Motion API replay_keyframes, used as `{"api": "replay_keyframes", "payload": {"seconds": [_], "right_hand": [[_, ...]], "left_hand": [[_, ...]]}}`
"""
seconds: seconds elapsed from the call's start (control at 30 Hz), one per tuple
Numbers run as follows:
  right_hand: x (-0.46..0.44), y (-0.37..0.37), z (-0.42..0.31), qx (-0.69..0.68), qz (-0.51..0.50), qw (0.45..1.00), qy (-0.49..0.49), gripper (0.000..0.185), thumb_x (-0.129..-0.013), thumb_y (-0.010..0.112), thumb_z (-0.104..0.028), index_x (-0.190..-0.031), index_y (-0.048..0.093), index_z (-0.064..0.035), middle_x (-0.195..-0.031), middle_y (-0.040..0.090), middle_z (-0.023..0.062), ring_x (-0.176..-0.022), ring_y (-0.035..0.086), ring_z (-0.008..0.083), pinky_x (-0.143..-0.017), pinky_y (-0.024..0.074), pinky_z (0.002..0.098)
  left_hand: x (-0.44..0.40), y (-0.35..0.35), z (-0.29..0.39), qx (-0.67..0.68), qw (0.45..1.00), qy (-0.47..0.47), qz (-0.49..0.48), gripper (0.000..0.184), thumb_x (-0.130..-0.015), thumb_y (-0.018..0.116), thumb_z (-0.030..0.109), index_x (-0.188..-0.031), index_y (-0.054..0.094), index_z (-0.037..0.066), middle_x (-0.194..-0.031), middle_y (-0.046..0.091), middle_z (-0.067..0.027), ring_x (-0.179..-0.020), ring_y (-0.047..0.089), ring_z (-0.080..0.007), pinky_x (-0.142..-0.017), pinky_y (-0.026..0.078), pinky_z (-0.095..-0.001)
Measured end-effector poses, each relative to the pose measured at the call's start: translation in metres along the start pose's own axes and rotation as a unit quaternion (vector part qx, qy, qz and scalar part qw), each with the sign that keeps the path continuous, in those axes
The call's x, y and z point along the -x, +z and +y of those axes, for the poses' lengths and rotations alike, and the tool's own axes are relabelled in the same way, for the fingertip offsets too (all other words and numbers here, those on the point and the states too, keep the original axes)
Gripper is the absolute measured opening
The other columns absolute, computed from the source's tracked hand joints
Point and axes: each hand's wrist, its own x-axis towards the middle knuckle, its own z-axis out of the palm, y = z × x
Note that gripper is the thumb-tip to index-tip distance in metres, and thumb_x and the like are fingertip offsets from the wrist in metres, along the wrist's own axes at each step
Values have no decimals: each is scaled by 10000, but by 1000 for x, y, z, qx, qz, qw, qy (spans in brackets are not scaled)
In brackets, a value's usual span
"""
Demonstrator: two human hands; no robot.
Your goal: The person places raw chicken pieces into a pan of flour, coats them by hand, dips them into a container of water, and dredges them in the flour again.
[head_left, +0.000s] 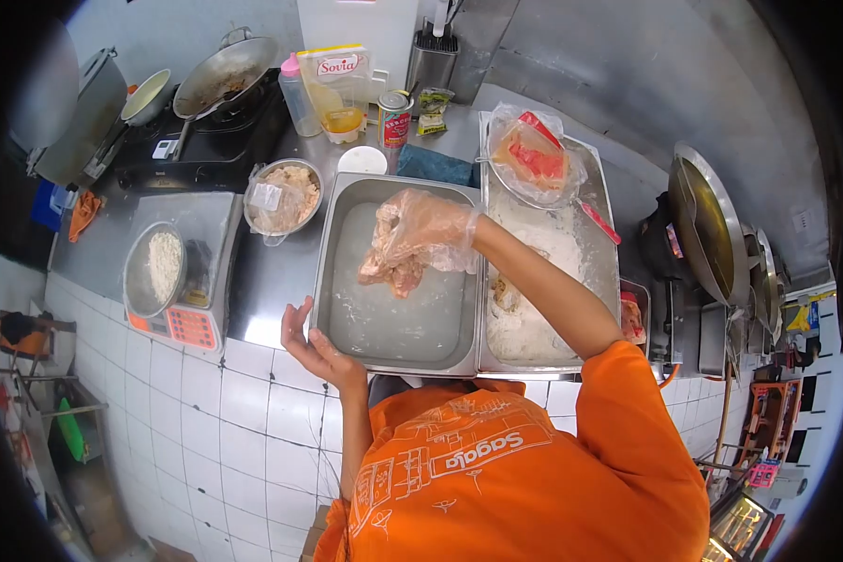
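My right hand [426,229], in a clear plastic glove, is closed around raw chicken pieces [393,272] over a deep metal pan [328,300]. Cloudy liquid [393,328] covers the bottom of that pan. Bare and with its fingers apart, my left hand [320,351] is beside the pan's near left corner and holds nothing. To the right, touching the pan, stands a metal tray with white flour [553,323] and a coated piece [506,298] in it. My right forearm passes over this tray and hides part of it.
Left of the pan are a bowl of pale meat [295,192] and a scale [183,323] bearing a bowl of white grains [164,267]. A can [395,122], an oil pouch [339,98] and a blue cloth [436,167] stand behind. A large wok [707,225] is at right.
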Motion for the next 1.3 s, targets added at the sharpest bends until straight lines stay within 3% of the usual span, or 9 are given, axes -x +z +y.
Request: {"api": "replay_keyframes", "payload": {"seconds": [0.1, 0.2, 0.43, 0.8, 0.9, 1.0, 1.13, 1.2, 1.3], "right_hand": [[2, 5, -7, 49, -65, 997, 14, 310, -739, 846, -77, -887, 601, 42, -908, 711, 178, -785, 720, 235, -642, 611, 356], [14, -4, -7, -144, -95, 984, 37, 289, -750, 839, -72, -891, 609, 32, -949, 705, 161, -809, 715, 234, -642, 608, 344], [133, -42, -41, -152, 25, 986, 57, 281, -721, 827, -48, -931, 654, 20, -1080, 695, 144, -873, 694, 218, -709, 589, 342], [235, -120, 118, 137, 39, 928, 344, 332, -679, 817, -96, -969, 682, -7, -1046, 714, 82, -868, 666, 153, -795, 539, 311], [235, -146, 231, 256, 123, 951, 119, 386, -671, 831, -123, -1013, 687, -17, -930, 719, 187, -889, 705, 318, -780, 552, 403], [246, -108, 162, 350, 330, 872, 92, 394, -716, 785, -217, -1029, 684, -1, -940, 698, 237, -930, 690, 364, -853, 535, 413], [300, -97, 218, 526, 244, 775, 251, 316, -734, 721, -246, -931, 664, -6, -895, 680, 212, -900, 667, 384, -835, 527, 455], [319, -78, 303, 562, 149, 775, 247, 296, -693, 739, -252, -862, 642, -29, -855, 672, 183, -834, 662, 380, -787, 529, 464], [303, -39, 278, 474, 153, 823, 272, 411, -688, 680, -234, -1002, 653, 31, -924, 689, 250, -871, 688, 411, -818, 546, 469]], "left_hand": [[-1, 2, -1, 10, 1000, 2, 8, 451, -1044, 384, 269, -1391, 381, -20, -1290, 558, -191, -1259, 511, -281, -1079, 360, -445], [1, 1, -3, 8, 1000, 4, 14, 443, -1035, 385, 243, -1382, 387, -33, -1276, 566, -193, -1251, 517, -294, -1100, 338, -462], [-1, 1, -1, -34, 999, 9, 2, 444, -1041, 384, 258, -1383, 383, -26, -1291, 556, -201, -1246, 518, -299, -1073, 368, -461], [-1, 6, 5, -105, 994, 4, 3, 445, -1048, 382, 287, -1404, 410, 22, -1306, 584, -173, -1161, 565, -252, -979, 456, -395], [-3, 5, -2, -102, 995, 11, 7, 458, -1054, 377, 304, -1415, 399, 23, -1317, 578, -175, -1153, 573, -251, -967, 475, -394], [-2, 7, -1, -97, 995, 0, 9, 462, -1059, 376, 308, -1422, 394, 23, -1316, 580, -178, -1162, 573, -257, -968, 478, -390], [-2, 6, -1, -123, 992, 15, 4, 440, -1067, 369, 275, -1425, 393, 21, -1322, 582, -183, -1170, 574, -253, -977, 476, -383], [-3, 5, -3, -130, 991, 23, 2, 439, -1067, 366, 272, -1426, 393, 21, -1323, 583, -182, -1168, 575, -249, -980, 474, -383], [-2, 4, -5, -131, 991, 28, 3, 440, -1070, 366, 279, -1426, 393, 21, -1323, 584, -178, -1167, 576, -247, -983, 472, -385]]}}
